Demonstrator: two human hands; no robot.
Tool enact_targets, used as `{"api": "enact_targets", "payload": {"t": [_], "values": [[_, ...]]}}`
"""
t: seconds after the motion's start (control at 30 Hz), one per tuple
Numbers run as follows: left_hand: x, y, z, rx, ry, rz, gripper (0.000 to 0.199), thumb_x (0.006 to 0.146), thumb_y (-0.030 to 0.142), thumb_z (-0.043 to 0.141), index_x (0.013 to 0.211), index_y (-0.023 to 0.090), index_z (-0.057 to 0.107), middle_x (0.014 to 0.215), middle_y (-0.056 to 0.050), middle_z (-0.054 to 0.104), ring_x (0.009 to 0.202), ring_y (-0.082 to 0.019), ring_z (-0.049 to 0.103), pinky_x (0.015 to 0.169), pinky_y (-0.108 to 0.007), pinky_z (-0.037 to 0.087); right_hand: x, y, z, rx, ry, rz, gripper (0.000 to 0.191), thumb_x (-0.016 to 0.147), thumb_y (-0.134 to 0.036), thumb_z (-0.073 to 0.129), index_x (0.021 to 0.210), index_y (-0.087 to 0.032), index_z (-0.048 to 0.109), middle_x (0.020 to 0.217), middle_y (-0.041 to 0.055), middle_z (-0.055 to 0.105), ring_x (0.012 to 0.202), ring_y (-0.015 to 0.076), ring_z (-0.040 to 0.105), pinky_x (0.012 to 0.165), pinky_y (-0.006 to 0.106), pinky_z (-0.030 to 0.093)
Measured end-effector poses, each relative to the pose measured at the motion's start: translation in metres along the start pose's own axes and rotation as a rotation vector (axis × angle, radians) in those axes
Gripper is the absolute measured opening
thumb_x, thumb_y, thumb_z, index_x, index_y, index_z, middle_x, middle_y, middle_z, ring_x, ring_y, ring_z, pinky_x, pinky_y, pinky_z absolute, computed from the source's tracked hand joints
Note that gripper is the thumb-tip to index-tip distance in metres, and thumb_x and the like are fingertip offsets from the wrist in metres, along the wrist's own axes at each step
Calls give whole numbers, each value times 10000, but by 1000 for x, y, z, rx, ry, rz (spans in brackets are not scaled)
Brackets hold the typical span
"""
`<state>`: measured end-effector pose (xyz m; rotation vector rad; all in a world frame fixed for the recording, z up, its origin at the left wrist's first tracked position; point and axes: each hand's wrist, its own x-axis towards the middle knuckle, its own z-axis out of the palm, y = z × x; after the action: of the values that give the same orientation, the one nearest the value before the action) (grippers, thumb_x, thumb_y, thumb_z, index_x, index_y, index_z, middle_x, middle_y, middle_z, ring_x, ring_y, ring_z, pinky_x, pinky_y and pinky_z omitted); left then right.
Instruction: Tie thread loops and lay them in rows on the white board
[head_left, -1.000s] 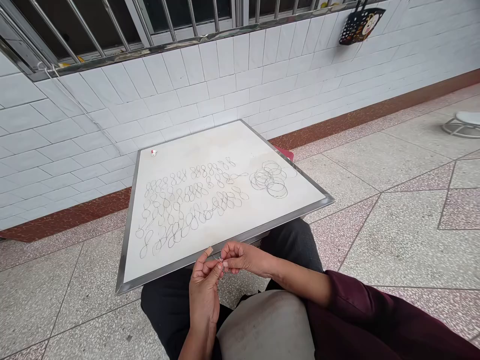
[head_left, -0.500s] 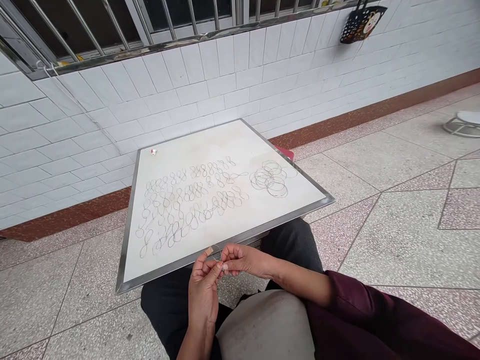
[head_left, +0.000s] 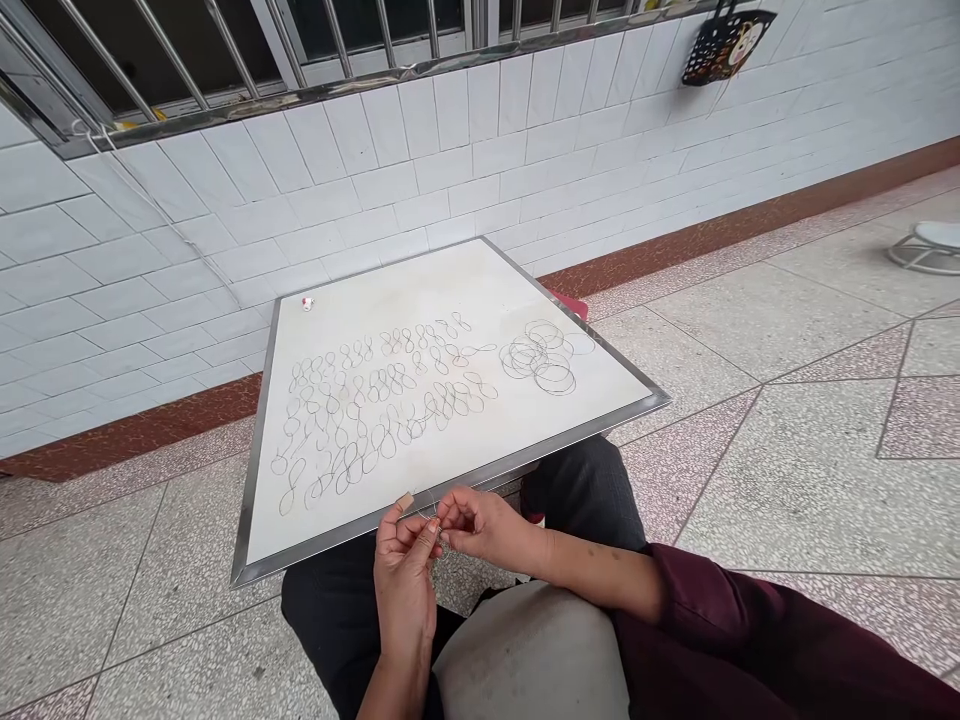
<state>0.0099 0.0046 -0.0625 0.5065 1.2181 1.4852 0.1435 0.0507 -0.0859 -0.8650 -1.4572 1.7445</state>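
A thin wire loop [head_left: 427, 508] is pinched between my two hands, just in front of the near edge of the white table [head_left: 390, 285]. My left hand [head_left: 407, 560] grips it between thumb and fingers, with a tan tape wrap on one raised fingertip. Close against it, my right hand [head_left: 484, 530] pinches the same wire with thumb and forefinger. The wire's lower part is hidden by my fingers. Several figure-eight wire loops [head_left: 386, 440] lie in rough rows on the tabletop. At its right side sits an overlapping heap of round wire rings [head_left: 536, 358].
A small red-and-white object [head_left: 307, 303] lies near the table's far left corner. The table's metal rim [head_left: 450, 492] runs above my knees. Behind stands a tiled wall [head_left: 450, 150] with a barred window; a black bag [head_left: 726, 48] hangs there. A white stool [head_left: 930, 245] stands far right.
My left hand's taped finger has moved slightly up and left. My right hand's fingers have shifted a little on the wire, and its wrist has turned slightly. The loops on the table look the same.
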Motion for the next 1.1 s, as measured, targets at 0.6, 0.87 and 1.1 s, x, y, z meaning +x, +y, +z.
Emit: {"api": "enact_targets", "payload": {"t": [0.6, 0.87, 1.1], "values": [[1, -3, 0, -16, -3, -24, 579, 678, 226, 834, 1194, 196, 572, 743, 37, 639, 638, -107, 588, 602, -231, 459, 0, 4, 2, -94, 38, -131, 129, 785, -160, 613, 883, -207, 543, 725, -36, 565, 655, 117, 541, 619, 246, 453], [3, -4, 1, 21, 6, 35, 641, 698, 225, 819, 1264, 193, 521, 723, 57, 641, 687, -109, 591, 738, -259, 479, 1, 2, 4, -24, 41, -20, 160, 819, -253, 660, 911, -209, 536, 755, -21, 624, 689, 136, 578, 649, 270, 454], [6, -9, -1, 36, 54, 45, 599, 684, 242, 828, 1212, 192, 549, 746, 51, 648, 727, -112, 604, 739, -237, 453, 4, 6, -2, 336, 15, 289, 409, 686, -482, 829, 857, -172, 624, 727, -32, 606, 619, 84, 504, 626, 240, 395]]}}
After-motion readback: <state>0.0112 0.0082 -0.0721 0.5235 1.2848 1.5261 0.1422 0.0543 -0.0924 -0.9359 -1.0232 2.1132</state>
